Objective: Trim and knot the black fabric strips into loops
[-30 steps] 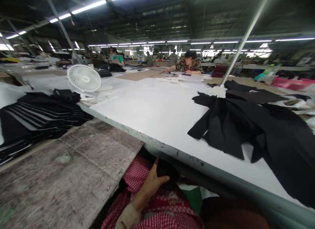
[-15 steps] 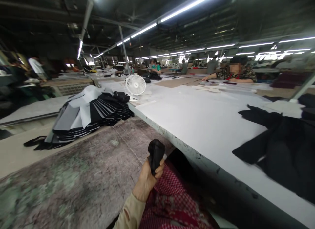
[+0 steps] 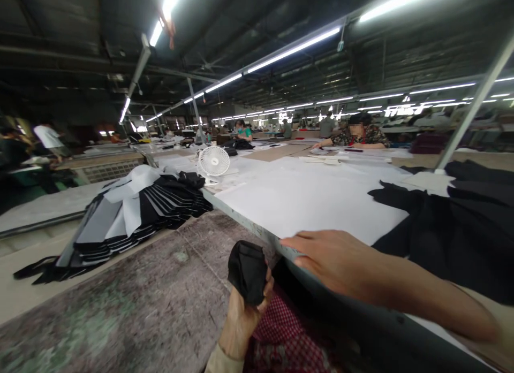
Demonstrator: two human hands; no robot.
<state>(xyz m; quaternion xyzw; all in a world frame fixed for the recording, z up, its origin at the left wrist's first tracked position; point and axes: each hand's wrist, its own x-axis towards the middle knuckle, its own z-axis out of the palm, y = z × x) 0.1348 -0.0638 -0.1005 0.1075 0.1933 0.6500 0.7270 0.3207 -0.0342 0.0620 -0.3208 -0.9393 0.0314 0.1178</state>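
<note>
My left hand [image 3: 247, 314] is closed around a bundle of folded black fabric [image 3: 248, 271], held up in front of my red checked clothing [image 3: 285, 325]. Over the near edge of the white-topped table [image 3: 281, 202] reaches my right hand [image 3: 329, 255], palm down with its fingers stretched out and nothing visible in them. Its fingertips point toward the black fabric but are apart from it. Whether the right hand touches the table edge I cannot tell. Dark fabric pieces [image 3: 453, 228] lie on the table beyond my right forearm.
A fanned stack of black, grey and white cut pieces [image 3: 132, 212] lies on the lower, stained table [image 3: 160, 292] at left. A small white fan [image 3: 214, 161] stands at the table corner. A metal post [image 3: 469, 111] rises at right. Across the table a co-worker [image 3: 357, 135] leans over papers.
My right hand has come into view from the right, reaching to the table edge. The black bundle in my left hand has turned and moved slightly down and left. The view has shifted a little.
</note>
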